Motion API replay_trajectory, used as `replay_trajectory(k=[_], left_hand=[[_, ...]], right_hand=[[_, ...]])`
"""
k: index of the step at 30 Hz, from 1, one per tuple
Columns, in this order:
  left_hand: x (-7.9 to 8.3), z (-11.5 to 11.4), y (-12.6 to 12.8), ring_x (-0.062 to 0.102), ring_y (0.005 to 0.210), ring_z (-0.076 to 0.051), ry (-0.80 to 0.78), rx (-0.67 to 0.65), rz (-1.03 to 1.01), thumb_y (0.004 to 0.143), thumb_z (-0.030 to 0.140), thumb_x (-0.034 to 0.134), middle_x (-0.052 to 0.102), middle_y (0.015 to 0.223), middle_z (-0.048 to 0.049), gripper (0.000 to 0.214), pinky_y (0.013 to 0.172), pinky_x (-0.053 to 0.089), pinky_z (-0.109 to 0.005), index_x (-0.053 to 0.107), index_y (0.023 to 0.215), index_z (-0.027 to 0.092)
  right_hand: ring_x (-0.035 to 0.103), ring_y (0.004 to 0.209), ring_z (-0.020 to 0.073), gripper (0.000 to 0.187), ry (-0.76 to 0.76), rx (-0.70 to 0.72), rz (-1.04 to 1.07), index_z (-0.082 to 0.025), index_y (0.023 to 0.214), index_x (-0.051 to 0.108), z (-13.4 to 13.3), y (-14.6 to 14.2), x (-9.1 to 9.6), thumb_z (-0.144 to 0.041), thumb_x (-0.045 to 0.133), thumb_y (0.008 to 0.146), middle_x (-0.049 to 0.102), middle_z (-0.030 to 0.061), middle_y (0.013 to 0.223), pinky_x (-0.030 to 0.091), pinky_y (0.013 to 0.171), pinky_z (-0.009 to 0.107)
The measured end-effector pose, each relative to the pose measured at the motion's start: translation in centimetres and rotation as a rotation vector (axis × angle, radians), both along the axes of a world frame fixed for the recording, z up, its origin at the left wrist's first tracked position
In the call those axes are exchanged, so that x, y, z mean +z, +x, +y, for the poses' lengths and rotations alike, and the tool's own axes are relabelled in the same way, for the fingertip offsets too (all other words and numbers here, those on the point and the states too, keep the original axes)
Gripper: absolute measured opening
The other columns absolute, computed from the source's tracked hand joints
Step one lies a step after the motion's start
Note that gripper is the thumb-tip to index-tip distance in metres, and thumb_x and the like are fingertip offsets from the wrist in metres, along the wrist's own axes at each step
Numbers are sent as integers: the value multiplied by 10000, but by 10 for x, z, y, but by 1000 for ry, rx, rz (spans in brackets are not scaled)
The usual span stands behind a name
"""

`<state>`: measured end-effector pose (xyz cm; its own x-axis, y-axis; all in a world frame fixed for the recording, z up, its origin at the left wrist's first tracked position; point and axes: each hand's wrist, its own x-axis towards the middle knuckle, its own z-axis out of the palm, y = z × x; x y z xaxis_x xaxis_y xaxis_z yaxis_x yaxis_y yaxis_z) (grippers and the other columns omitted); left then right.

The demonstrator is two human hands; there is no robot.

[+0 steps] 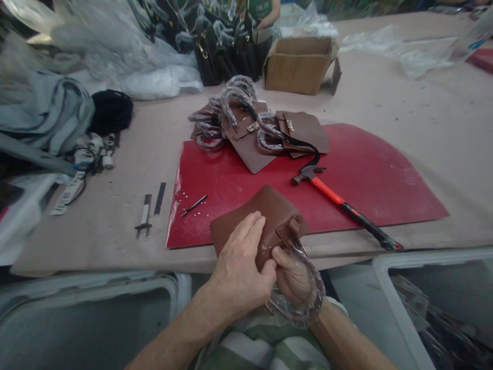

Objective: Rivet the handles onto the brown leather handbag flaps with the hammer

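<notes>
A small brown leather handbag (258,213) rests at the near edge of the red mat (365,174). My left hand (241,267) lies over the bag's flap, fingers pressed together on the leather. My right hand (295,277) grips the bag's lower edge from underneath, thumb up against it. The bag's plastic-wrapped handle (308,303) loops round my right wrist.
A hammer (339,203) with an orange and black handle lies on the mat. Behind it is a pile of brown bag pieces with wrapped handles (254,123). A metal punch (194,205) and small tools (148,210) lie left. A cardboard box (298,64) and black bags (215,49) stand at the back.
</notes>
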<state>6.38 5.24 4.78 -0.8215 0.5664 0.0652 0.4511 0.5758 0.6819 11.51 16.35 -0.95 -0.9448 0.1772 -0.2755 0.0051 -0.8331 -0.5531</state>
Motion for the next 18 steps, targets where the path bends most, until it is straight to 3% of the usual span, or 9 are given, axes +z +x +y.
replay_trajectory(k=[12, 18], left_hand=[[-1, 0, 0, 425, 1404, -293, 11, 7, -105, 746, 170, 602, 441, 1519, -166, 705, 1169, 399, -490, 458, 1430, 79], [6, -2, -4, 408, 1423, -283, 1, -61, -124, 798, 214, 576, 442, 1523, -151, 675, 1192, 357, -485, 441, 1451, 112]], right_hand=[[566, 1262, 283, 424, 0, 56, -15, -264, 1102, 714, 0, 0, 1, -314, 834, 699, 685, 54, 1253, 378, 1143, 505], [584, 1236, 281, 440, 38, -17, -9, -280, 1112, 706, -3, -2, 10, -303, 839, 693, 713, 38, 1189, 391, 1138, 501]])
